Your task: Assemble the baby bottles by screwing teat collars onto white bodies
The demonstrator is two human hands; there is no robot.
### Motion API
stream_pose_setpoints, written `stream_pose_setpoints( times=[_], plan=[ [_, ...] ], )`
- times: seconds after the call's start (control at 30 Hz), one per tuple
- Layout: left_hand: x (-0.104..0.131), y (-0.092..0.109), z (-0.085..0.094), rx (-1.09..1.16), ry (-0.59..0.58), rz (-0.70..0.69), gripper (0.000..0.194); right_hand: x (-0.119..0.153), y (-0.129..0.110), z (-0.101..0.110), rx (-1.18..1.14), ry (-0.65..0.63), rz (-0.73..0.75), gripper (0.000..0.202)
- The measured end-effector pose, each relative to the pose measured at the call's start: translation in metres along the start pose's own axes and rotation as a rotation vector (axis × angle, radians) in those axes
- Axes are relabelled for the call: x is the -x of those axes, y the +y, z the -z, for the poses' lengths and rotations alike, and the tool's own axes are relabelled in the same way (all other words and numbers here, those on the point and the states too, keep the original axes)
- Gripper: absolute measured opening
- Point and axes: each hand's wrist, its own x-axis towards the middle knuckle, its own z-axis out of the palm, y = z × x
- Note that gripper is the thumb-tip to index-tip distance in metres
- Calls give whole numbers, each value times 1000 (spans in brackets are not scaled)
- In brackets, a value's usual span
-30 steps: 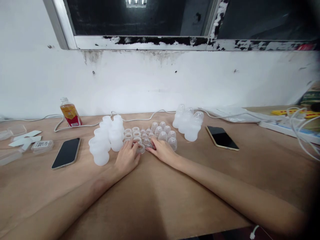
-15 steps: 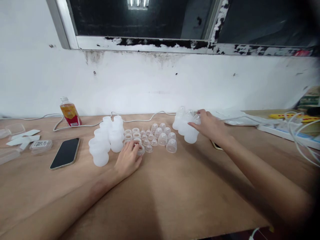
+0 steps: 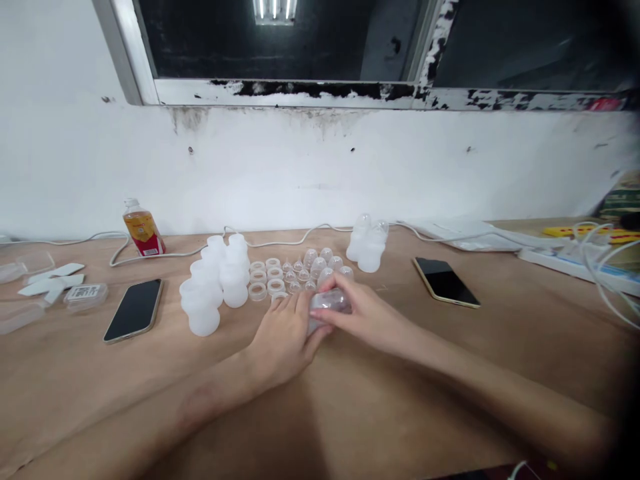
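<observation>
A baby bottle (image 3: 330, 301) lies on its side between my hands, its clear dome cap pointing right. My left hand (image 3: 281, 337) is closed around the milky white body, most of which it hides. On the cap, the fingers and thumb of my right hand (image 3: 367, 312) are closed. Just beyond the hands stand clear dome caps (image 3: 318, 267), small clear nipples (image 3: 299, 265) and whitish screw rings (image 3: 257, 292). Left of them are rows of milky bottle bodies (image 3: 204, 319). A small group of capped bottles (image 3: 369, 257) stands at the back right.
Phones lie at the left (image 3: 134, 311) and right (image 3: 446, 283). A drink bottle (image 3: 143, 229) stands near the wall, with a white cable (image 3: 305, 235) running along the back. Clear plastic boxes (image 3: 86, 295) are far left, a power strip (image 3: 575, 265) far right.
My right hand has come from the capped bottles toward the centre, and one bottle has left that group. My left hand has moved right from the rings and now grips the bottle too.
</observation>
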Motion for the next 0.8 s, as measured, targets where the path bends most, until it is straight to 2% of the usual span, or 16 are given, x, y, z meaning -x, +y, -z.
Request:
stream_pose_setpoints(
  times=[0.1, 0.2, 0.3, 0.37, 0.47, 0.57, 0.8],
  plan=[
    [3, -11, -2, 31, -93, 39, 32, -3, 5, -16, -73, -50, 49, 27],
    [5, -25, 3, 75, -130, 73, 36, -4, 9, -9, -25, 5, 195, 28],
    [5, -38, 10, 131, -47, 157, 36, -7, 18, 8, 152, 156, 342, 29],
    [5, -44, 14, 175, 26, 194, 36, -10, 27, 14, 323, 187, 322, 32],
    [5, -49, 16, 210, 48, 204, 35, -18, 43, 9, 562, 160, 297, 36],
    [6, -48, 15, 190, 9, 194, 37, -28, 57, -3, 724, 117, 379, 35],
    [5, -47, 15, 170, -38, 150, 36, -35, 72, -14, 882, 41, 402, 37]
  ],
)
